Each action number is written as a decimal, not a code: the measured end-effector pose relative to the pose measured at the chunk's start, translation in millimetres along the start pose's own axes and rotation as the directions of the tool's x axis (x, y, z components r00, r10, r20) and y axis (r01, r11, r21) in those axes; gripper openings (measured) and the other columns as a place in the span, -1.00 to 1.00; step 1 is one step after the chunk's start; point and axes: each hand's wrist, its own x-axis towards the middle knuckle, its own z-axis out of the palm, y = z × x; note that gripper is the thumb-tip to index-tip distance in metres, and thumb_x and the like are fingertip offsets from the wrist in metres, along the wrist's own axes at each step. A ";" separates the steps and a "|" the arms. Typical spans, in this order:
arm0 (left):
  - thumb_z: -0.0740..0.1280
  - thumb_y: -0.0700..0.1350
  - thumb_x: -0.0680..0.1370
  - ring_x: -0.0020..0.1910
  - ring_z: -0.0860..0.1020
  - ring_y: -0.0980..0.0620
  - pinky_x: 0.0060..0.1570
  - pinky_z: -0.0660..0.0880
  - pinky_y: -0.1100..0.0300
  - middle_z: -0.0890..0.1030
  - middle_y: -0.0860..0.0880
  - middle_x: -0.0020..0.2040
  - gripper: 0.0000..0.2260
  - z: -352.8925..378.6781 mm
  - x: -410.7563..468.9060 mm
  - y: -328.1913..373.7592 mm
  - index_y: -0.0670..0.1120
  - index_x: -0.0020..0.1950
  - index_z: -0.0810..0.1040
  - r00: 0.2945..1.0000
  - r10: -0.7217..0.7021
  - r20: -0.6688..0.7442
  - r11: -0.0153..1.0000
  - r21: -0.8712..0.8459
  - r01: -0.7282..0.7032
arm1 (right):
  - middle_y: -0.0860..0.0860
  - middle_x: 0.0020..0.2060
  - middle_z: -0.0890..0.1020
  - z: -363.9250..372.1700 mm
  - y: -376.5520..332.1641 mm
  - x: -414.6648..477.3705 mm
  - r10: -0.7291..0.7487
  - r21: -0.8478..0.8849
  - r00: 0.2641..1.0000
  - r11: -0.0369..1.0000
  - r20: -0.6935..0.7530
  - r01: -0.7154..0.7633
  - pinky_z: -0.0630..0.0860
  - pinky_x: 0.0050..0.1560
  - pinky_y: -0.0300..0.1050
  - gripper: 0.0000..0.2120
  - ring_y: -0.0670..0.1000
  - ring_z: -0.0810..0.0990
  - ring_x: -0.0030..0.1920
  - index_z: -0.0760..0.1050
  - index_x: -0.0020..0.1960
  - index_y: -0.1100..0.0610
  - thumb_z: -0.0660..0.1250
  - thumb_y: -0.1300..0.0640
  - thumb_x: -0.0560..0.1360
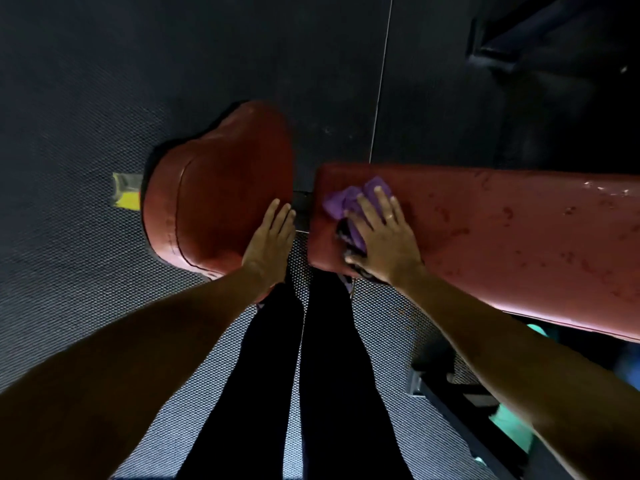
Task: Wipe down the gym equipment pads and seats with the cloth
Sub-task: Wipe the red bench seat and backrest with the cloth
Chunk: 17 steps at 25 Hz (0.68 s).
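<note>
A red padded seat [221, 192] sits at centre left, and a long red back pad [502, 237] runs from the centre off to the right. A narrow gap with a dark frame bar separates the two. My left hand [268, 240] rests flat with straight fingers on the seat's right edge. My right hand [381, 233] presses a crumpled purple cloth [349, 200] flat against the left end of the back pad, fingers spread over it. Wet droplets and smears speckle the back pad to the right of the cloth.
Dark rubber gym flooring [104, 98] surrounds the bench, with a seam line running up the middle. My legs in black trousers [311, 375] stand right below the gap. A yellow tag [126, 195] sticks out left of the seat. Dark machine frame parts lie at top right and lower right.
</note>
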 end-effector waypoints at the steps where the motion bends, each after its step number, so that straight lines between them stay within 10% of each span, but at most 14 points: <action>1: 0.00 0.23 0.63 0.59 -0.16 -0.32 0.44 -0.35 -0.37 -0.08 -0.27 0.62 -0.32 0.5 -1.4 0.1 -0.16 0.63 0.03 1.000 0.000 -0.014 1.000 0.007 0.000 | 0.17 0.60 0.22 -1.7 -3.1 9.1 0.084 0.013 0.996 0.996 -0.003 -0.084 -0.08 0.58 0.29 -0.09 0.34 0.03 0.61 0.32 0.57 0.08 0.44 -0.36 0.38; 7: 0.01 0.16 0.62 0.60 -0.13 -0.28 0.49 -0.29 -0.32 -0.05 -0.27 0.62 -0.33 5.5 -5.5 -1.4 -0.22 0.61 0.00 0.999 0.011 -0.049 1.000 0.002 -0.011 | 0.18 0.62 0.14 34.5 -107.6 27.4 0.047 -0.053 0.996 0.998 0.075 -0.043 -0.06 0.60 0.30 -0.24 0.34 -0.01 0.62 0.21 0.62 0.10 0.38 -0.12 0.53; 14: 0.01 0.13 0.62 0.60 -0.09 -0.27 0.46 -0.30 -0.38 -0.03 -0.26 0.62 -0.37 8.1 -16.3 -3.9 -0.18 0.61 0.08 0.995 0.059 -0.085 0.997 0.063 -0.054 | 0.14 0.59 0.27 24.0 -28.1 -56.5 -0.087 -0.038 0.996 0.996 -0.032 0.085 0.18 0.55 0.29 -0.36 0.33 0.16 0.59 0.28 0.60 0.06 0.10 0.17 0.51; 17: -0.03 0.15 0.63 0.60 -0.08 -0.29 0.45 -0.29 -0.40 -0.01 -0.27 0.62 -0.36 8.2 -16.2 -0.9 -0.20 0.61 0.06 0.992 0.091 -0.091 0.992 0.093 -0.082 | 0.17 0.60 0.23 24.5 -19.7 -60.0 -0.028 -0.029 1.000 0.999 -0.013 0.028 0.12 0.55 0.33 -0.32 0.35 0.09 0.60 0.24 0.62 0.08 0.26 0.15 0.51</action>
